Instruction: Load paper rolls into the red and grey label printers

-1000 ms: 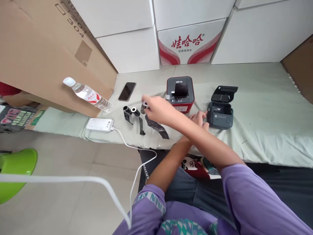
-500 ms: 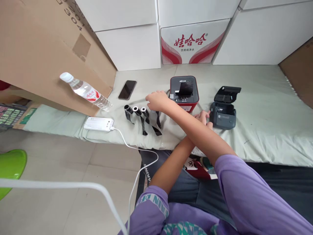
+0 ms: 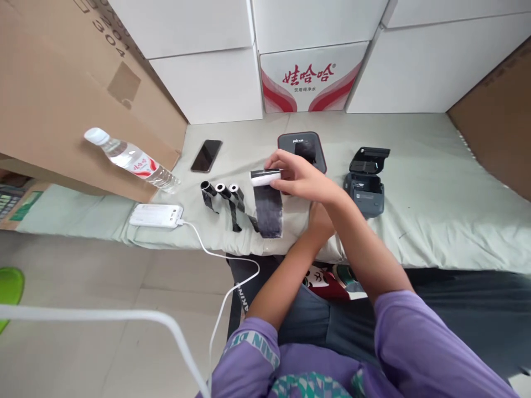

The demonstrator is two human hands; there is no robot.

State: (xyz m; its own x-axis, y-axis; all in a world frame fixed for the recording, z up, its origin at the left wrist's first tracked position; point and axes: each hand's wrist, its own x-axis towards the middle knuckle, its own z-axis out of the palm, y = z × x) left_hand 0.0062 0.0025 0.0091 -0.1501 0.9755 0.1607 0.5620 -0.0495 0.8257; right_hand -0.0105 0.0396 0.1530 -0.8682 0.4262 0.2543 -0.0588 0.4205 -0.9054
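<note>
Right hand (image 3: 305, 179) lifts a label roll (image 3: 265, 177) over the bedsheet (image 3: 435, 182)

Fingers pinch its core so black tape hangs free; three rolls (image 3: 222, 190) line the front edge; left hand (image 3: 319, 218) hidden, grip unclear.

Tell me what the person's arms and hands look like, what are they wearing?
Both hands are bare: no gloves, rings or watches show on the right hand, and the left hand is mostly hidden beneath it. The forearms are bare too. Short purple sleeves cover the upper arms, and the left sleeve's hem carries white block letters.
</note>
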